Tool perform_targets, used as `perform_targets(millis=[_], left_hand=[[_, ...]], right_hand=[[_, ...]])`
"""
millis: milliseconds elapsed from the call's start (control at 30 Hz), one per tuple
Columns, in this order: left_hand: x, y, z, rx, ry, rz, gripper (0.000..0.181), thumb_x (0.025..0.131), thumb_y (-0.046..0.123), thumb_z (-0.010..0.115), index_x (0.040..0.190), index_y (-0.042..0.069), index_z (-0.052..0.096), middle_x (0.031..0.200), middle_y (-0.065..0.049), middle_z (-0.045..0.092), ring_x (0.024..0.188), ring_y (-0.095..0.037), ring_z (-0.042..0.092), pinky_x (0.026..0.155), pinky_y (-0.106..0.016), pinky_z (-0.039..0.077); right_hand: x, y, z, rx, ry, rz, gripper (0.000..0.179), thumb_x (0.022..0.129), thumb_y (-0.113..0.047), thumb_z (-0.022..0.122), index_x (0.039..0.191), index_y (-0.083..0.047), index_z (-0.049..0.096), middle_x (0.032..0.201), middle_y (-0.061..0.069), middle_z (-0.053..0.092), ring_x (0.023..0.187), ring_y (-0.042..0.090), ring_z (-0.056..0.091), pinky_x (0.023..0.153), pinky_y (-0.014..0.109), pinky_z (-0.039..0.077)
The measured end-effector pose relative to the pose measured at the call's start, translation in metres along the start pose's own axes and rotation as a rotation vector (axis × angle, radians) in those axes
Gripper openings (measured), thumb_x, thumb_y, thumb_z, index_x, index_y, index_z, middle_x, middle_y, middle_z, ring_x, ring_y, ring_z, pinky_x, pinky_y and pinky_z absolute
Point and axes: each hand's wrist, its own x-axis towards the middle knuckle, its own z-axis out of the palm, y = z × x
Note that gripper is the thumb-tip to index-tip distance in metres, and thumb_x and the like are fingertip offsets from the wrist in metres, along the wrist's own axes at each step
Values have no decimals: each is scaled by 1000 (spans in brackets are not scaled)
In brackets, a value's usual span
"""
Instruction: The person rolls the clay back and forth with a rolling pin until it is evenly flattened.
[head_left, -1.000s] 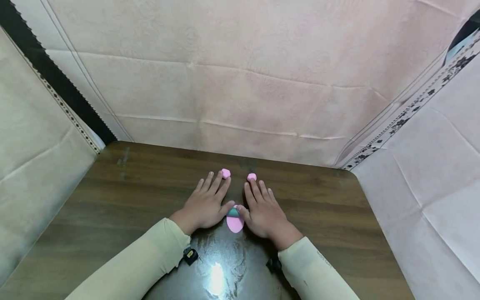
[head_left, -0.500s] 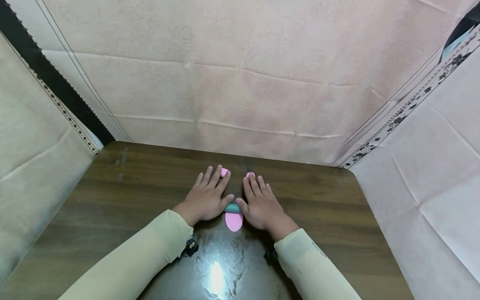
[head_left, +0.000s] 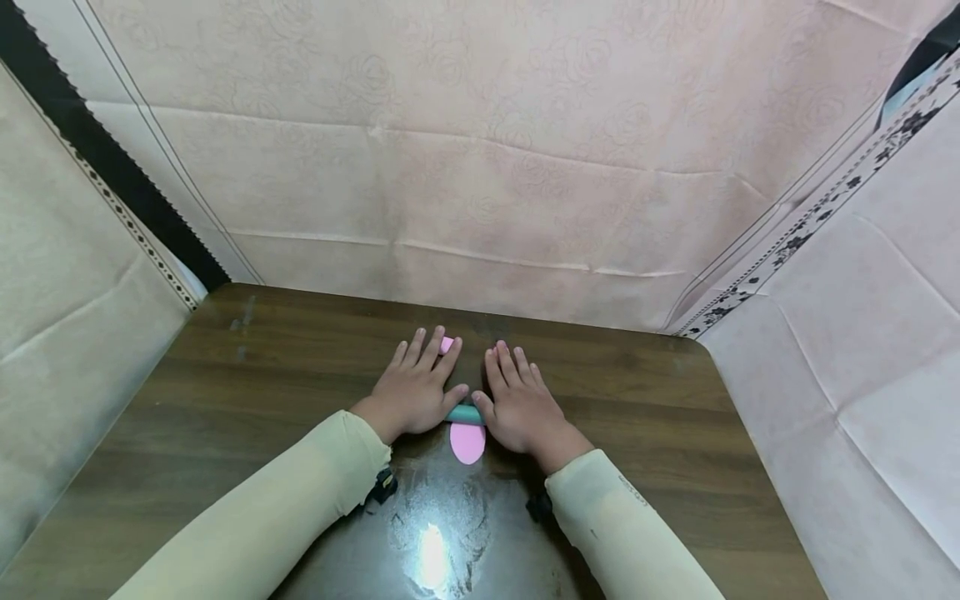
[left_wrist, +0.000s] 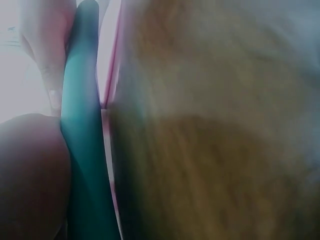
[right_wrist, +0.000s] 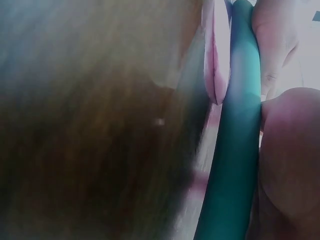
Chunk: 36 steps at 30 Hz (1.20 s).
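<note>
A teal rod (head_left: pixel 465 414), like a small rolling pin, lies crosswise over a flattened pink oval of clay or dough (head_left: pixel 468 445). My left hand (head_left: pixel 415 385) and my right hand (head_left: pixel 521 404) rest palm down on the rod's two sides, fingers straight and pointing away, thumbs near each other over its middle. Both wrist views show the teal rod (left_wrist: pixel 82 125) close up, running beneath the palm, with the pink sheet's edge (right_wrist: pixel 216 65) beside it. Palms hide the rod's ends. A small pink lump (head_left: pixel 446 345) shows between my left fingers; another is mostly hidden behind my right fingertips.
The brown wooden table (head_left: pixel 300 350) has a shiny patch with glare near its front. Pale cloth (head_left: pixel 487 167) hangs behind the table and along both sides. Dark wrist cameras (head_left: pixel 384 485) sit under the sleeves.
Both hands have slid slightly away from the body, rolling the rod forward over the pink sheet. Fingertips now cover more of the two pink lumps.
</note>
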Motion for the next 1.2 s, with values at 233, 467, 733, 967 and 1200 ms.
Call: perform_targets(millis=[233,467,733,967,1200], left_hand=[[1,0,0,-6,-7,-7,82,119,65,33,183,22,6,191,-14,-5,176,-47,-5,141,-68,7],[-2,3,3,-1,-24,-31,81,119,64,32,183,22,5,191,-15,-5,176,-47,-7,140,-69,6],[-10,6,3,-24,-32,-53,81,118,67,30,183,24,6,191,-14,-6,176,-47,-9,140,-70,2],[-18,6,8,-46,-39,-44,81,118,69,27,183,27,5,191,-11,-8,176,-46,-10,140,-69,2],[-28,8,6,-52,-50,-6,80,118,67,28,183,24,11,191,-12,-7,176,-47,-6,140,-70,5]], right_hand=[[1,1,0,8,0,-2,79,122,-58,27,183,-13,5,192,10,-3,178,40,-1,142,62,13],[-2,2,3,13,4,-10,79,121,-59,27,182,-14,4,192,10,-4,178,40,-1,142,62,14],[-8,0,4,27,9,-27,79,121,-59,28,183,-14,6,192,10,-4,178,39,-2,142,63,14],[-18,-4,1,2,-6,-64,78,121,-60,25,183,-14,9,192,10,-3,178,39,0,141,64,16],[-29,-7,4,-13,-28,-94,79,121,-62,24,183,-16,10,192,10,0,178,36,1,141,63,18]])
